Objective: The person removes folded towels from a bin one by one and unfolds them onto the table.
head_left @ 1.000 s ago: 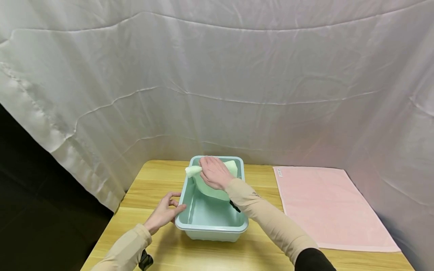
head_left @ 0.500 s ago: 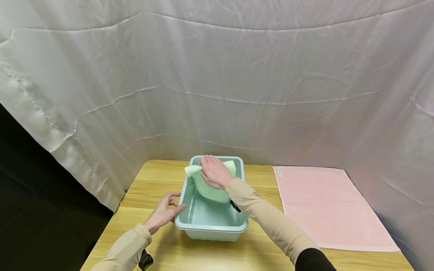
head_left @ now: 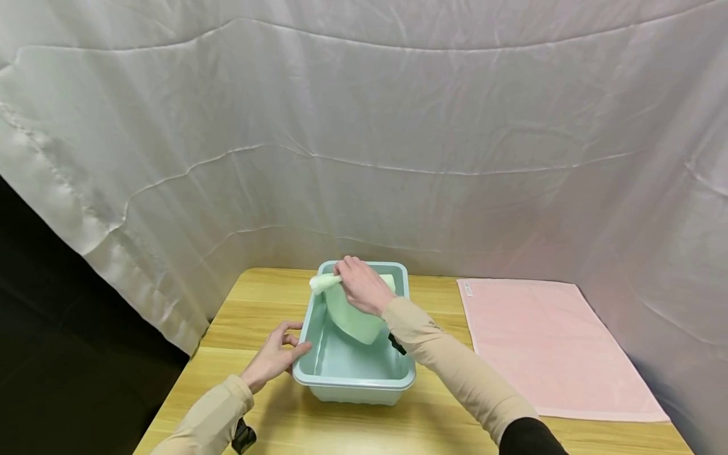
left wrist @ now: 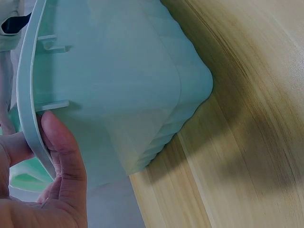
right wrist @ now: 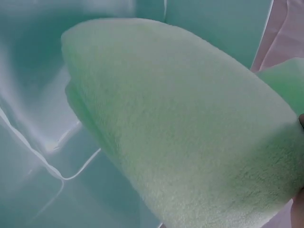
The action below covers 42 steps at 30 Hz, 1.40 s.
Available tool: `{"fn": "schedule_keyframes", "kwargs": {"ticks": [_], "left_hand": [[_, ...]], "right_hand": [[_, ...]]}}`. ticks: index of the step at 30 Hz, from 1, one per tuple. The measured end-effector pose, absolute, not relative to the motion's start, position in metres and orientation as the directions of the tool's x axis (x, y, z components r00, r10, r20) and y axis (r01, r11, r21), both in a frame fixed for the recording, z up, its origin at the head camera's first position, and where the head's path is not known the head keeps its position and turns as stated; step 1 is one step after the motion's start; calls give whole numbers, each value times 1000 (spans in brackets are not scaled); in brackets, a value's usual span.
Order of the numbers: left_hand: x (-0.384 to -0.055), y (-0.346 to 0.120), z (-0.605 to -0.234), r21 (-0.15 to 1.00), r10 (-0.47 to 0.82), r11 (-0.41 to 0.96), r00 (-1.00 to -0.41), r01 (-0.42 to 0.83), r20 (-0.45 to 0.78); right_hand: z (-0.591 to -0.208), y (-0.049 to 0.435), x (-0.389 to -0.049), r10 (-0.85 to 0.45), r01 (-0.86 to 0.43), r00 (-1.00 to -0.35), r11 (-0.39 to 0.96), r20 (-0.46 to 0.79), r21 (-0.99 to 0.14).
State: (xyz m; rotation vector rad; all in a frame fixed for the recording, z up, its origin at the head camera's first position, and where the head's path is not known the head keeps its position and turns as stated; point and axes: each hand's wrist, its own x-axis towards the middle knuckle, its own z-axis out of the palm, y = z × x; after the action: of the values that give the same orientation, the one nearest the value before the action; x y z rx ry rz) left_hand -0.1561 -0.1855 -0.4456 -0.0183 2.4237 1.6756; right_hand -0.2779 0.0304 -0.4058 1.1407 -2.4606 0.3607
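Observation:
A light blue-green plastic basin [head_left: 358,383] stands on the wooden table. My left hand [head_left: 272,357] grips its left rim, thumb over the edge; the left wrist view has fingers [left wrist: 64,147] curled against the outer wall. Over the basin's far half, my right hand [head_left: 364,285] holds a pale green towel [head_left: 351,317] by its bunched top. One end of the towel pokes out to the left across the rim, and a rounded fold hangs down inside the basin. In the right wrist view the plush towel [right wrist: 180,118] fills the middle, the basin's inner walls behind it.
A pink towel [head_left: 552,347] lies flat on the table to the right of the basin. The wooden table [head_left: 273,291] ends at a grey-white curtain [head_left: 364,158] behind. Dark cloth [head_left: 68,316] hangs at the left.
My right hand has risen slightly and turned a little, and the hanging fold of the green towel has shifted and narrowed. The left hand and basin stay nearly the same.

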Motion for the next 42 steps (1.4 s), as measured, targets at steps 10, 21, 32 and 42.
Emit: {"fn": "schedule_keyframes", "kwargs": {"ticks": [10,21,32,42], "left_hand": [[-155,-186,-444,924,103,360,-980,-125,-173],[-159,-192,-445,919,119,380,-980,-105,-161],[-165,-207,-444,911,142,399,-975,-101,-170],[-170,-237,-443,899,128,429,-979,-88,-157]], "right_hand": [[-399,36,-276,-586,-774,-597,600,548,-201],[-392,40,-277,-400,-606,-795,558,457,-567],[-379,43,-275,-307,-410,-907,487,289,-771],[-368,46,-272,-294,-274,-935,246,198,-930]]}}
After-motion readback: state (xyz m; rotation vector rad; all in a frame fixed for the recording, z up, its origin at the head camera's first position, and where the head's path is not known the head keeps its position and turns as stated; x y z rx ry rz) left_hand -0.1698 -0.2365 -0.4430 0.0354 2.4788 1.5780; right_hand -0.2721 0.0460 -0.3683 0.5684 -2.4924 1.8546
